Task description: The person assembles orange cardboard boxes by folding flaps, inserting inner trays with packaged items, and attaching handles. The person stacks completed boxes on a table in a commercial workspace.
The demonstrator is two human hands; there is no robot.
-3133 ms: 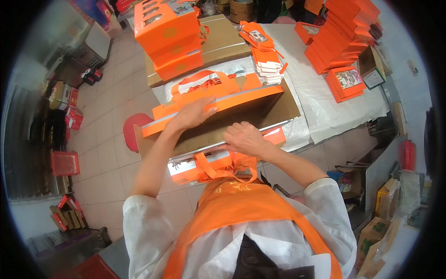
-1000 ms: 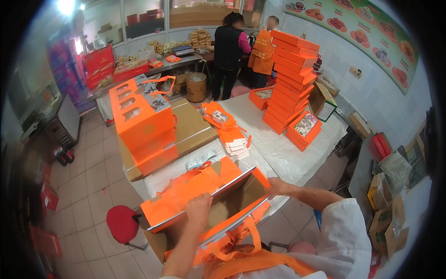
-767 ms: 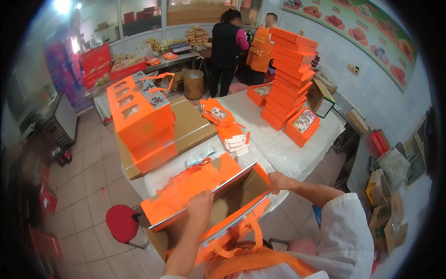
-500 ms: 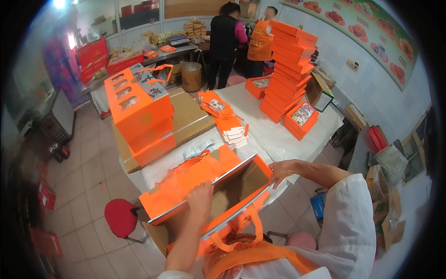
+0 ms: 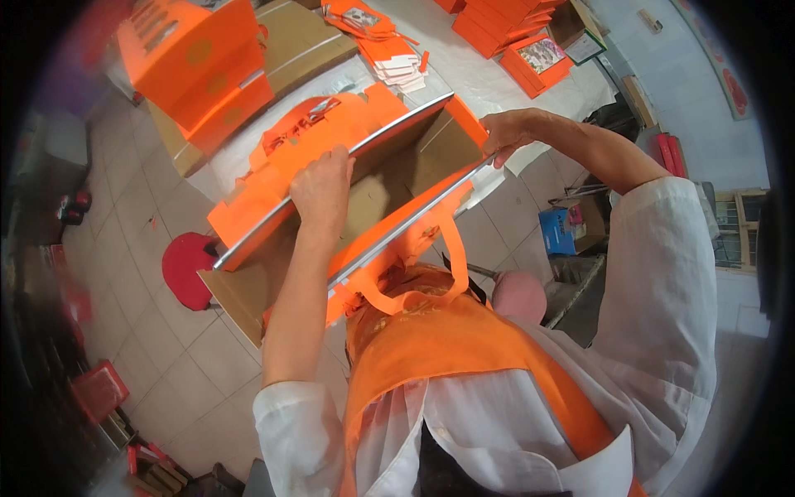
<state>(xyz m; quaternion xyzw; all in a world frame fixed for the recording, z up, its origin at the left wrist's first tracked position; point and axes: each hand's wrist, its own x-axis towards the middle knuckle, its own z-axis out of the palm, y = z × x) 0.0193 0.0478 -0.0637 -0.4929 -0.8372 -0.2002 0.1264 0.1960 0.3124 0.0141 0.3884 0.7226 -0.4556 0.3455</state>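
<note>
An orange carton (image 5: 418,166) lies open in front of me, its plain brown cardboard inside showing. Silver strips edge its two long rims. On the far rim, my left hand (image 5: 321,189) has its fingers closed over the silver strip. At the right end, the fingers of my right hand (image 5: 507,135) grip the carton's edge, the thumb partly hidden. An orange ribbon handle (image 5: 455,257) hangs in a loop from the near side, over my apron. Beyond the far rim spreads an orange flap (image 5: 236,222) with another ribbon handle (image 5: 269,137).
Orange boxes (image 5: 199,62) are stacked on brown cardboard (image 5: 302,37) at the table's left. Flat orange and white pieces (image 5: 393,62) lie beyond the carton. Small orange boxes (image 5: 489,25) pile up far right. A red stool (image 5: 189,269) and pink stool (image 5: 519,296) stand below the table.
My view has tilted downward, so the table sits higher and the two people at the back are out of sight. Both hands keep their grips on the carton.
</note>
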